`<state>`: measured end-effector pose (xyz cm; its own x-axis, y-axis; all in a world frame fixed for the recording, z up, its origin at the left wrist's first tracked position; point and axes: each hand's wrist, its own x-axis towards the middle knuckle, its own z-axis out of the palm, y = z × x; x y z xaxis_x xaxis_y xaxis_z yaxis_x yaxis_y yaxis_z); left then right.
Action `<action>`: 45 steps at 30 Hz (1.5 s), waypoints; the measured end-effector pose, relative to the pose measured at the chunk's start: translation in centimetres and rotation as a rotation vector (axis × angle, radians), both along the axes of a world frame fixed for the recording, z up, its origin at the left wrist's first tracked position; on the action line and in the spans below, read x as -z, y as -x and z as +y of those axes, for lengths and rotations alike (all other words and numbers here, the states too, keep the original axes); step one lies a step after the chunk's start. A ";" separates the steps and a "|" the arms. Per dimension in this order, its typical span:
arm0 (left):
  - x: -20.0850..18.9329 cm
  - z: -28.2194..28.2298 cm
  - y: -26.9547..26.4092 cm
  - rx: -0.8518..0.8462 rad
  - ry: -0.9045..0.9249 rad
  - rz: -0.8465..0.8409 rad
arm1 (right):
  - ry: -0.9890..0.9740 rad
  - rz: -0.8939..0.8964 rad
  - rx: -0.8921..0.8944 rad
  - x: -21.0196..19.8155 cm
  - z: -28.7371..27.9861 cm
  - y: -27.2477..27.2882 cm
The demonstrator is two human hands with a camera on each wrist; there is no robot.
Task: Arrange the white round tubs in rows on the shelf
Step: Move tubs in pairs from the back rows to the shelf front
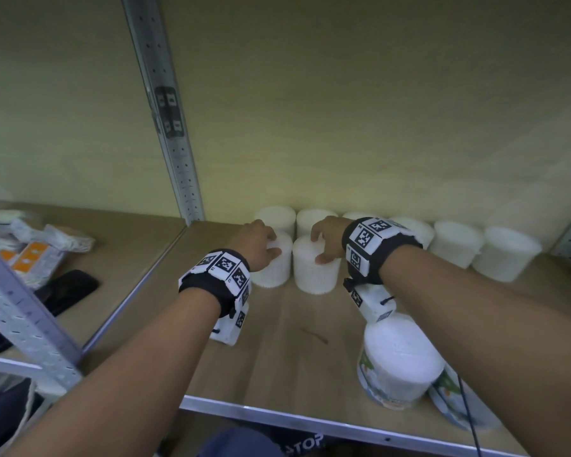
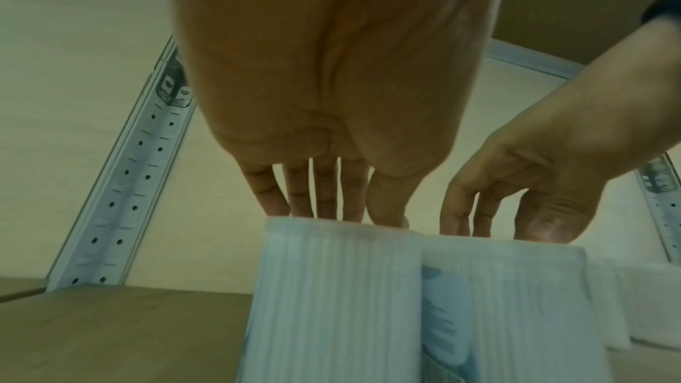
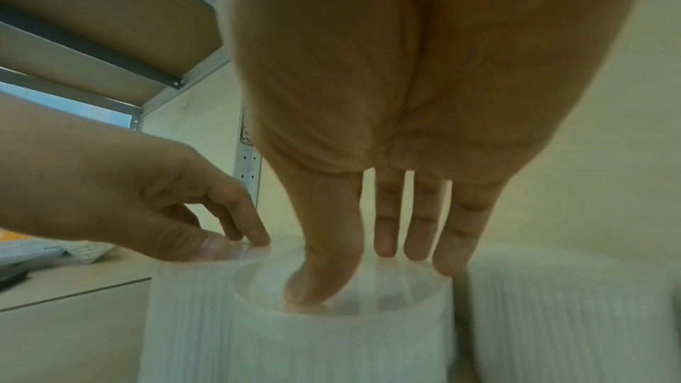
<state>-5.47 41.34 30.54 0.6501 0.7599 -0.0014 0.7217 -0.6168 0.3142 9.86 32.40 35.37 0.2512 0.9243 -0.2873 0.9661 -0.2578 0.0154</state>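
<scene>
Two white round tubs stand side by side in front of a back row of several white tubs (image 1: 457, 242) along the wall of the wooden shelf (image 1: 211, 341). My left hand (image 1: 266, 245) grips the top of the left tub (image 1: 274, 265) from above, fingers at its far rim and thumb at the near rim (image 2: 387, 214). My right hand (image 1: 322, 247) grips the top of the right tub (image 1: 315, 275) the same way, with the thumb (image 3: 320, 281) on its lid (image 3: 331, 340). The two tubs touch each other (image 2: 515, 302).
A tub on its side (image 1: 399, 361) and a labelled one (image 1: 459, 400) beside it lie near the shelf's front edge on the right. A perforated metal upright (image 1: 175, 153) stands left of the tubs. Beyond it lie packets (image 1: 37, 249) and a black phone (image 1: 66, 290).
</scene>
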 end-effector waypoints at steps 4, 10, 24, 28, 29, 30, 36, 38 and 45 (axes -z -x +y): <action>0.1 0.0 -0.1 0.000 -0.013 0.004 | 0.037 0.072 -0.033 -0.4 0.1 -0.3; 0.3 -0.1 0.0 -0.008 -0.026 -0.005 | -0.027 -0.002 -0.013 0.4 0.4 0.5; 0.8 0.3 0.2 -0.012 -0.009 -0.064 | 0.034 0.037 -0.025 -0.1 0.5 0.6; 0.8 0.4 0.3 -0.007 -0.003 -0.078 | 0.031 0.017 -0.033 -0.5 0.3 0.9; 0.8 0.4 0.2 -0.010 -0.003 -0.079 | 0.018 -0.018 -0.032 -0.5 0.3 1.2; 0.8 0.4 0.2 -0.013 -0.006 -0.081 | 0.005 -0.050 -0.030 -0.5 0.3 1.4; 1.0 0.2 0.2 -0.017 -0.012 -0.093 | -0.013 -0.085 0.030 0.8 0.8 1.7; 1.0 0.3 0.2 -0.016 -0.010 -0.094 | -0.021 -0.088 0.040 0.9 0.7 1.7; 0.9 0.3 0.2 -0.024 0.000 -0.096 | 0.020 -0.067 0.007 0.5 0.5 1.4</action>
